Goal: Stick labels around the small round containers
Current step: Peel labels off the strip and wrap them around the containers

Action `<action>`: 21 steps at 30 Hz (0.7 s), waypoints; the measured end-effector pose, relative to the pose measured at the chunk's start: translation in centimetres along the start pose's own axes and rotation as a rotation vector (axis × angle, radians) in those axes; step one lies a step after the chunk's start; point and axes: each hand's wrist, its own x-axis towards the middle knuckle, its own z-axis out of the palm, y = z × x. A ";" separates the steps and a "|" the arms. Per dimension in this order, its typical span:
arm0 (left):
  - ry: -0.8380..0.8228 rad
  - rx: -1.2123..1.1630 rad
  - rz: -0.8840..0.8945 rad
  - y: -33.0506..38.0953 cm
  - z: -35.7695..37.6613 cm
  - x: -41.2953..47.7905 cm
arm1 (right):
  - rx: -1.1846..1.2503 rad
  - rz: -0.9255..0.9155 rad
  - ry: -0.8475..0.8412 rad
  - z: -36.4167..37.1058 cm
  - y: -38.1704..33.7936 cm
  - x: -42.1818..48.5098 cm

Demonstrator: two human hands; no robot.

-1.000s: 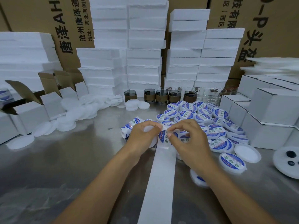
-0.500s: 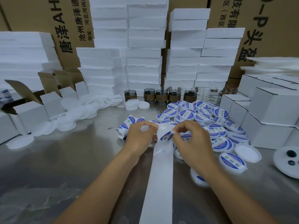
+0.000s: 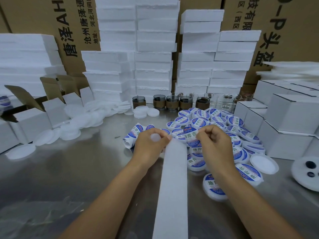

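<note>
Steel tabletop [image 3: 69, 178] is taking up most of the view. Stacks of white foam blocks [image 3: 151, 57] are standing along the back, with printed cardboard cartons [image 3: 74, 31] behind them. Closed white boxes [image 3: 290, 118] are sitting stacked at right, and open-flapped small boxes [image 3: 34, 114] at left. Loose white lids [image 3: 77, 123] are lying in a heap near the open boxes. A row of glass jars with brown sleeves [image 3: 172, 102] is standing in front of the foam.

Left hand [image 3: 151, 145] is curling its fingers round a small white container [image 3: 155, 137], which is unlabelled and raised off the table. Its fingertips are touching the top end of the white backing strip [image 3: 172, 187], which is running from the bottom edge up between both forearms.

Right hand [image 3: 214, 144] is pinching a blue-and-white label [image 3: 191, 137] between thumb and forefinger, with the other fingers curled in. The label is hanging between the two hands, just beside the container and not touching it. Can't tell whether it is fully off the strip.

Labelled containers [image 3: 224, 121] are lying piled under and beyond the right hand, with a few more [image 3: 248, 173] nearer the camera at right. A label roll [image 3: 133, 135] is lying just left of the left hand. A white disc with dark holes [image 3: 309, 171] is sitting at the far right edge.
</note>
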 end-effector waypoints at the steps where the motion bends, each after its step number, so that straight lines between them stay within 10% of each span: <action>1: 0.008 0.004 0.023 0.0 0.0 0.0 | 0.006 0.007 -0.008 0.0 0.0 0.0; 12: 0.167 0.118 0.102 0.0 -0.6 0.5 | 0.023 0.019 -0.028 0.0 0.0 0.0; 21: 0.024 -0.526 -0.229 1.6 -1.1 0.6 | 0.168 0.119 -0.018 -0.1 -0.7 0.0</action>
